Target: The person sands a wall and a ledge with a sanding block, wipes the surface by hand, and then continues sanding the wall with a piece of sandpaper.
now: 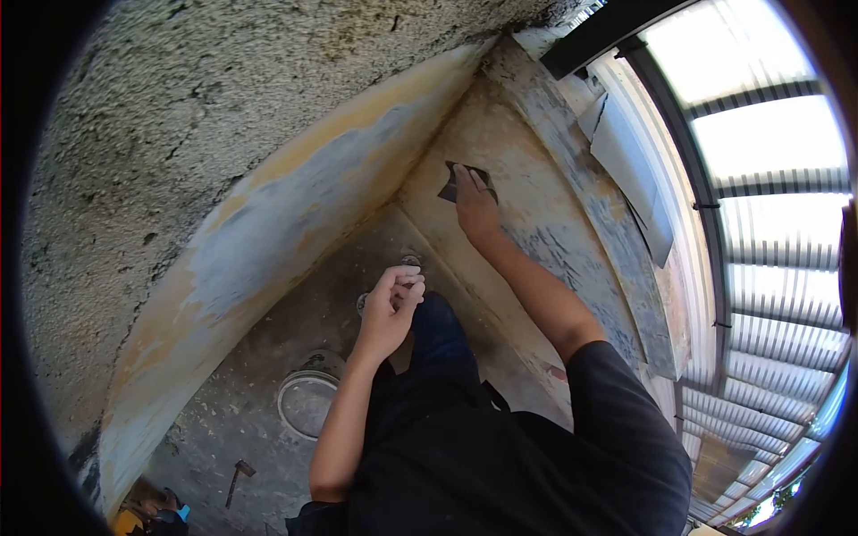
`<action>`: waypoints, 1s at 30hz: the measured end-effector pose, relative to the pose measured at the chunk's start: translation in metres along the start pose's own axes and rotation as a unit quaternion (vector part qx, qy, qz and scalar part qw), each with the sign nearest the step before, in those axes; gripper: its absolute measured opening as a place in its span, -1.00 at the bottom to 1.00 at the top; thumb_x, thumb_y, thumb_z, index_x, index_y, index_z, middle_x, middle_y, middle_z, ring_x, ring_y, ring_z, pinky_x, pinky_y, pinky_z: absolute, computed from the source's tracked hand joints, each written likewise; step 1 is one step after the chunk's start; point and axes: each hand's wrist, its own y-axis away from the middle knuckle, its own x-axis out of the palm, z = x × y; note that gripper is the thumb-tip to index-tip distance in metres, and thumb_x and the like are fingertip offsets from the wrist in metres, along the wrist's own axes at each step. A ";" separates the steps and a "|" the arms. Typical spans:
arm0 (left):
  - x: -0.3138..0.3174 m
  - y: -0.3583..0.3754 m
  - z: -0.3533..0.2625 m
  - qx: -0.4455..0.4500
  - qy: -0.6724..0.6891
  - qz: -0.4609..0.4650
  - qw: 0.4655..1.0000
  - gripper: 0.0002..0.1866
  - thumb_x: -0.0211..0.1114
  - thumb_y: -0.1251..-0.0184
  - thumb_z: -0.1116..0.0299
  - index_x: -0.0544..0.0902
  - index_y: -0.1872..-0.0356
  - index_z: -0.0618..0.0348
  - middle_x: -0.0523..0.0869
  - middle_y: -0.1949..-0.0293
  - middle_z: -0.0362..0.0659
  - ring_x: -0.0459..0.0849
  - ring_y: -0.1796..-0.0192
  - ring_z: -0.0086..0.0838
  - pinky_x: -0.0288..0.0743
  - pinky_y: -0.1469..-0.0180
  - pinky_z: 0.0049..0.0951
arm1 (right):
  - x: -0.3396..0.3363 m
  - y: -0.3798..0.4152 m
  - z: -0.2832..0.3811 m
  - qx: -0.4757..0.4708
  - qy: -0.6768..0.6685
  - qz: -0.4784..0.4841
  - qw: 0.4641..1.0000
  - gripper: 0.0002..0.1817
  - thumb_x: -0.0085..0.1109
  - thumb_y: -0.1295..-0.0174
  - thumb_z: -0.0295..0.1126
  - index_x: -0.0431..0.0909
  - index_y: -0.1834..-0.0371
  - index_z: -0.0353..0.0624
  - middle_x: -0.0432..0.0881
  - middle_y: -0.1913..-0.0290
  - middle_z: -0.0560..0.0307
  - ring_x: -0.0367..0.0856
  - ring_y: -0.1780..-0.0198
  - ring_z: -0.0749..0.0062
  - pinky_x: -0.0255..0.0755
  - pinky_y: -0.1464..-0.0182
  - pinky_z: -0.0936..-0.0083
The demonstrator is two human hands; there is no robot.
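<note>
My right hand point(476, 198) is stretched out to the stained wall point(523, 161) on the right. Under its fingers a dark sheet of sandpaper point(447, 189) lies pressed to the surface, its corners showing past the hand. My left hand point(396, 299) hangs in front of my body above the floor, with whitish dust on the fingers. Those fingers are curled in, and I cannot make out whether anything is between them.
A white-lidded bucket point(306, 404) stands on the concrete floor point(241, 438) at lower left, with a hammer-like tool point(238, 482) lying beyond it. To the left rises a patchy wall point(277, 228) below rough concrete. Corrugated translucent panels point(769, 214) and dark beams are on the right.
</note>
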 end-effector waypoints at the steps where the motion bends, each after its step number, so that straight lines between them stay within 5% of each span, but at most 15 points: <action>1: 0.000 -0.002 -0.005 0.001 -0.014 0.005 1.000 -0.70 0.28 -0.61 0.41 0.56 -0.24 0.26 0.74 -0.06 -0.08 0.73 0.11 -0.54 0.63 0.00 -0.49 | -0.003 -0.005 0.002 -0.020 0.025 0.010 0.999 -0.31 0.02 -0.28 -0.42 0.37 -0.52 -0.47 0.32 -0.63 -0.11 0.28 -0.63 0.17 0.08 -0.68 0.29; 9: 0.000 0.002 0.004 0.008 0.029 -0.024 0.999 -0.72 0.31 -0.58 0.42 0.59 -0.19 0.26 0.79 0.01 -0.12 0.73 0.18 -0.62 0.54 0.13 -0.60 | -0.080 0.145 -0.038 0.016 0.051 0.099 0.994 -0.30 0.01 -0.29 -0.40 0.35 -0.54 -0.45 0.27 -0.67 -0.04 0.08 -0.73 0.26 -0.06 -0.71 0.34; 16: 0.000 -0.003 0.001 0.002 -0.003 -0.005 1.000 -0.72 0.31 -0.58 0.41 0.59 -0.20 0.26 0.79 -0.01 -0.10 0.74 0.16 -0.61 0.56 0.10 -0.58 | -0.019 0.029 0.000 0.003 0.026 0.061 0.998 -0.28 0.00 -0.29 -0.43 0.29 -0.56 -0.46 0.25 -0.68 -0.07 0.13 -0.71 0.26 -0.04 -0.72 0.31; 22: -0.001 0.002 0.013 -0.017 0.030 0.000 0.999 -0.72 0.30 -0.59 0.42 0.58 -0.21 0.26 0.76 -0.03 -0.11 0.73 0.14 -0.59 0.59 0.04 -0.54 | -0.096 0.147 -0.032 0.085 0.021 0.101 0.991 -0.31 -0.06 -0.34 -0.43 0.29 -0.58 -0.42 0.26 -0.68 -0.03 0.08 -0.73 0.29 -0.06 -0.71 0.27; 25: 0.003 0.007 0.011 -0.018 0.034 0.003 0.999 -0.73 0.31 -0.57 0.44 0.60 -0.19 0.27 0.79 0.00 -0.11 0.74 0.16 -0.62 0.56 0.09 -0.58 | -0.093 0.132 -0.032 0.074 0.020 0.088 0.993 -0.30 -0.05 -0.32 -0.43 0.31 -0.58 -0.39 0.24 -0.69 -0.02 0.09 -0.73 0.28 -0.06 -0.71 0.25; 30: 0.001 0.005 0.005 -0.001 0.005 0.024 1.000 -0.73 0.31 -0.58 0.43 0.60 -0.19 0.27 0.78 -0.01 -0.11 0.74 0.17 -0.61 0.55 0.10 -0.61 | -0.031 0.013 -0.001 0.024 0.006 0.012 1.000 -0.33 -0.02 -0.30 -0.42 0.37 -0.51 -0.47 0.32 -0.64 -0.10 0.16 -0.70 0.23 -0.03 -0.71 0.25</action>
